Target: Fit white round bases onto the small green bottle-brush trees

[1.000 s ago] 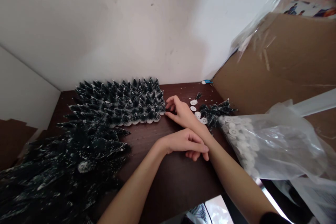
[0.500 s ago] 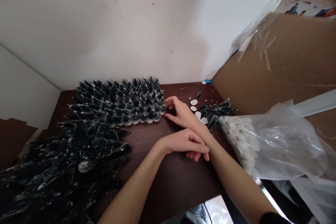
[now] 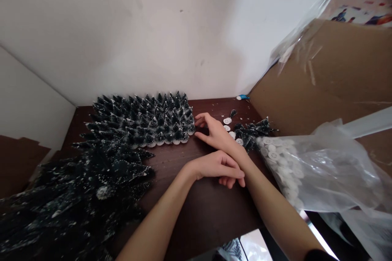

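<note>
Rows of small miniature pine trees (image 3: 147,120), dark green with white flecks on white round bases, stand at the back of the dark brown table (image 3: 214,204). By their right end is my right hand (image 3: 212,130), thumb and fingers apart and curved towards the last tree. Nothing shows between the fingers; whether a fingertip touches the tree I cannot tell. My left hand (image 3: 219,167) lies across my right wrist and forearm, loosely bent, its index finger stretched out and nothing visible in it. Bigger snow-flecked trees (image 3: 92,195) lie heaped at the left.
Loose trees (image 3: 252,128) and white round bases (image 3: 227,121) lie right of my hands. A clear plastic bag (image 3: 330,171) full of white bases leans at the right, before a cardboard box (image 3: 337,61). A white wall (image 3: 153,36) stands behind. A small blue piece (image 3: 244,96) lies in the back corner.
The view has shifted slightly, so the trees sit a little further right in the picture. Both hands keep almost the same pose.
</note>
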Tool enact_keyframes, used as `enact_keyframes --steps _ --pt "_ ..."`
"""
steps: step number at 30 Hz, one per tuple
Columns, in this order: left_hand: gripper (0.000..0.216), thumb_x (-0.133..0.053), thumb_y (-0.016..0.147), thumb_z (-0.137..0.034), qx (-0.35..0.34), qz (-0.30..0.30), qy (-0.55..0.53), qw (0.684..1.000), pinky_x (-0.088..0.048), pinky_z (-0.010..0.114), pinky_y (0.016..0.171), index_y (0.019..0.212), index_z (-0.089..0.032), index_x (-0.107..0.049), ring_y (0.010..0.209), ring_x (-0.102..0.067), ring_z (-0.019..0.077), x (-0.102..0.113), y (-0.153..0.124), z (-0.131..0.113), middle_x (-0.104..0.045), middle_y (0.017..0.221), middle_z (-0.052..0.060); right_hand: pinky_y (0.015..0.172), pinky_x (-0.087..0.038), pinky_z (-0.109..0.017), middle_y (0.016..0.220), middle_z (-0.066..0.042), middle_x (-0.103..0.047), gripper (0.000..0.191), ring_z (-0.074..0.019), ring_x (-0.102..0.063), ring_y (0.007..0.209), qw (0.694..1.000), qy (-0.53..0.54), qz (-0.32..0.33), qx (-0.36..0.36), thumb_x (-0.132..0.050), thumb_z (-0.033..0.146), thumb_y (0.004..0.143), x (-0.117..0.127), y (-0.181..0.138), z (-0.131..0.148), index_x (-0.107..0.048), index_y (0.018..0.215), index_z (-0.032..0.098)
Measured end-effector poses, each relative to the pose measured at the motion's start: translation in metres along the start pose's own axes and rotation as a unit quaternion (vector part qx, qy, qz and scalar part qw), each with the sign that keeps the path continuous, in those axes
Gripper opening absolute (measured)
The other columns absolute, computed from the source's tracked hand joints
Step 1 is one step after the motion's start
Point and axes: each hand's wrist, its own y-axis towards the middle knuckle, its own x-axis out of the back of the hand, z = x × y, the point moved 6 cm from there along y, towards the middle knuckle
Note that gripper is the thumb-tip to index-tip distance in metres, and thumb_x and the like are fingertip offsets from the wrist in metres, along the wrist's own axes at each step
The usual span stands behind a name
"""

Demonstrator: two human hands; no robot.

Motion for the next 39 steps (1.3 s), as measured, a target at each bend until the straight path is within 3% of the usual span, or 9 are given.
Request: enact_keyframes --steps 6,11,16,19,22,24,27,34,39 --pt "0.026 -0.070 0.084 -0.040 -0.010 -0.003 -0.001 1.000 -0.040 0.020 0.055 0.080 -0.015 -0.075 0.052 -0.050 0.0069 0.002 0.001 0.002 -0.061 0.058 -0.003 0.082 -0.050 -0.034 0.102 -0.007 -0.072 0.016 -0.0207 -0.066 0.092 0.998 -0.041 -0.042 -0.008 -0.063 0.021 0.088 0.036 -0.001 0.001 -0.063 0.104 0.018" --pt "0.021 -0.070 0.082 -0.034 -0.032 -0.009 0.018 0.999 -0.030 0.020 0.049 0.085 -0.014 -0.075 0.052 -0.048 0.0071 0.000 -0.002 -0.006 -0.057 0.055 -0.003 0.074 -0.048 -0.031 0.092 -0.005 -0.074 0.013 -0.0210 -0.068 0.083 0.978 -0.155 -0.097 -0.100 -0.063 0.023 0.088 0.070 -0.014 -0.014 -0.066 0.100 0.019" --pt "0.024 -0.065 0.082 -0.029 -0.103 -0.097 0.036 0.989 -0.028 0.021 0.049 0.097 -0.013 -0.074 0.049 -0.042 0.0077 0.004 -0.007 -0.024 -0.055 0.055 -0.004 0.072 -0.045 -0.033 0.095 -0.008 -0.075 0.012 -0.0260 -0.068 0.088 0.945 -0.297 -0.040 -0.134 -0.064 0.021 0.087 0.075 -0.027 -0.017 -0.068 0.098 0.019" --pt "0.020 -0.058 0.086 -0.022 -0.132 -0.274 0.178 0.936 -0.040 0.022 0.059 0.093 -0.014 -0.074 0.060 -0.052 0.0107 0.022 -0.018 -0.033 -0.062 0.069 0.000 0.074 -0.046 -0.032 0.097 -0.009 -0.075 0.012 -0.0253 -0.068 0.089 0.956 -0.266 -0.011 -0.123 -0.062 0.021 0.088 0.075 -0.034 -0.016 -0.069 0.098 0.019" --pt "0.023 -0.056 0.085 -0.014 -0.149 -0.434 0.340 0.821 -0.049 0.028 0.073 0.100 -0.017 -0.073 0.079 -0.059 0.0163 0.037 -0.033 -0.038 -0.065 0.094 0.005 0.079 -0.047 -0.033 0.096 -0.008 -0.075 0.011 -0.0242 -0.068 0.090 0.973 -0.208 0.007 -0.099 -0.063 0.020 0.088 0.078 -0.046 -0.012 -0.069 0.096 0.018" --pt "0.035 -0.055 0.084 -0.010 -0.147 -0.442 0.405 0.787 -0.051 0.034 0.087 0.114 -0.021 -0.070 0.097 -0.060 0.0209 0.038 -0.034 -0.036 -0.064 0.111 0.008 0.080 -0.047 -0.034 0.094 -0.008 -0.074 0.010 -0.0240 -0.067 0.089 0.979 -0.187 0.011 -0.086 -0.062 0.019 0.088 0.080 -0.058 -0.009 -0.069 0.095 0.018" --pt "0.043 -0.056 0.085 -0.009 -0.122 -0.390 0.497 0.766 -0.045 0.041 0.103 0.124 -0.023 -0.066 0.116 -0.054 0.0254 0.030 -0.026 -0.030 -0.061 0.126 0.008 0.081 -0.047 -0.035 0.095 -0.008 -0.073 0.010 -0.0247 -0.065 0.092 0.980 -0.189 0.013 -0.069 -0.064 0.020 0.089 0.077 -0.078 0.000 -0.070 0.097 0.019" --pt "0.027 -0.054 0.087 -0.006 -0.069 -0.405 0.548 0.729 -0.047 0.042 0.099 0.105 -0.021 -0.067 0.107 -0.057 0.0249 0.025 -0.036 -0.025 -0.065 0.111 0.008 0.084 -0.049 -0.038 0.102 -0.011 -0.068 0.021 -0.0293 -0.063 0.099 0.948 -0.301 0.072 -0.070 -0.074 0.020 0.085 0.046 -0.097 0.013 -0.068 0.105 0.016" --pt "0.025 -0.052 0.086 -0.002 -0.103 -0.440 0.517 0.727 -0.047 0.041 0.097 0.098 -0.020 -0.065 0.105 -0.057 0.0238 0.026 -0.060 -0.019 -0.065 0.106 0.006 0.080 -0.048 -0.030 0.100 -0.009 -0.065 0.021 -0.0227 -0.066 0.091 0.963 -0.246 0.068 -0.084 -0.069 0.020 0.088 0.042 -0.090 0.005 -0.069 0.109 0.017"
